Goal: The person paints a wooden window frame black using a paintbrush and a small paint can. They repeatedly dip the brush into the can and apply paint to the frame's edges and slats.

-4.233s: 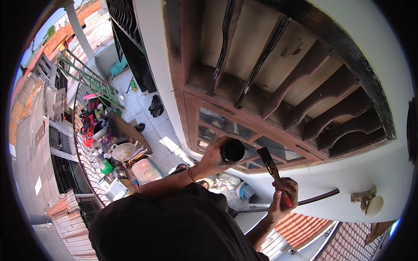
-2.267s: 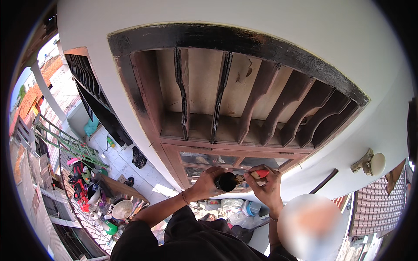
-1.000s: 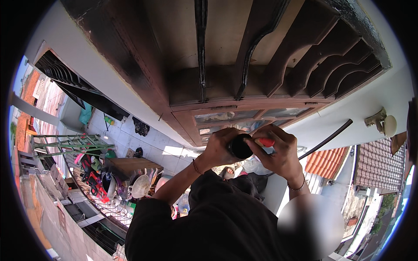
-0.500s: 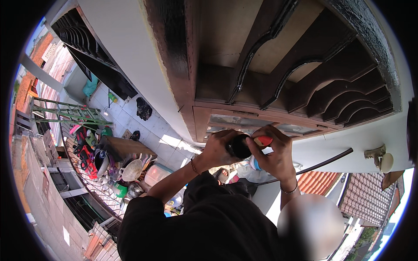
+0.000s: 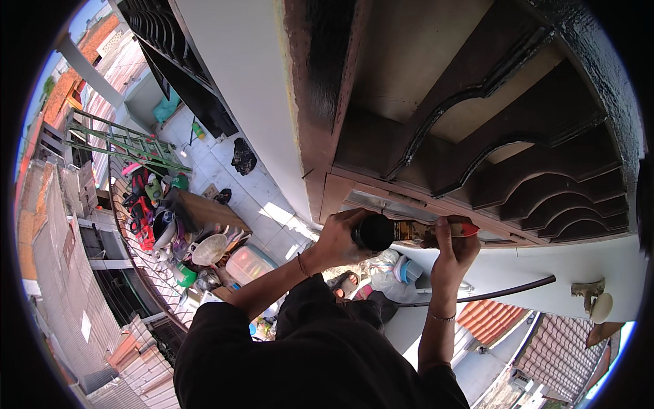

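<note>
- while the left hand [image 5: 336, 240] is clamped around a black container [image 5: 375, 233], the right hand [image 5: 455, 251] pinches a red-tipped brush [image 5: 410, 230] by its handle
- the brush meets the container's right rim; whether bristles dip inside, i cannot tell
- in view, both sit below the slats' [image 5: 470, 93] lower ends

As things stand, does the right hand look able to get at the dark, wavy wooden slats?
Probably yes: the right hand holds a red-ended paintbrush below the wooden slats in this view, and nothing visible blocks the way.
</note>
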Available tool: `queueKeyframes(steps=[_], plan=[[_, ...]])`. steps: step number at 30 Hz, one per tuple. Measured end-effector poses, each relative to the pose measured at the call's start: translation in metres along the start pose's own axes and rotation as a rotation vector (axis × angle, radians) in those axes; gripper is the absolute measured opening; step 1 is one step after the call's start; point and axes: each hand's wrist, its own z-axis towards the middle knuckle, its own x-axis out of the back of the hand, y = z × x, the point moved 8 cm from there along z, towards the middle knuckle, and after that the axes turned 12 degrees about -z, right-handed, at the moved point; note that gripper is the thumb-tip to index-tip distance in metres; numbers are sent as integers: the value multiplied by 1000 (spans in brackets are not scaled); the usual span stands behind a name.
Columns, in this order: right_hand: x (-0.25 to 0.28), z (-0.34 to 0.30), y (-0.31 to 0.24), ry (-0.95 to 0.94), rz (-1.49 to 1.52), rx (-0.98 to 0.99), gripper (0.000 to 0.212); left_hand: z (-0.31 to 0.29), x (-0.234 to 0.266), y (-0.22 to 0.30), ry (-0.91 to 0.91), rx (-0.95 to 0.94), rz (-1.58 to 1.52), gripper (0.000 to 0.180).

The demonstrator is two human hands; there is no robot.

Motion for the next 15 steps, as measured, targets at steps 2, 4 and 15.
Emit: queueKeyframes(steps=[2, 4, 15], plan=[[1, -1, 8, 0, 89, -124, 19, 0, 4, 5, 30, -22, -3, 64], [-2, -5, -4, 15, 164, -186, 20, -2, 8, 7, 49, -42, 25, 64], [-24, -23, 29, -20, 550, -424, 26, -9, 34, 10, 124, 76, -57, 67]])
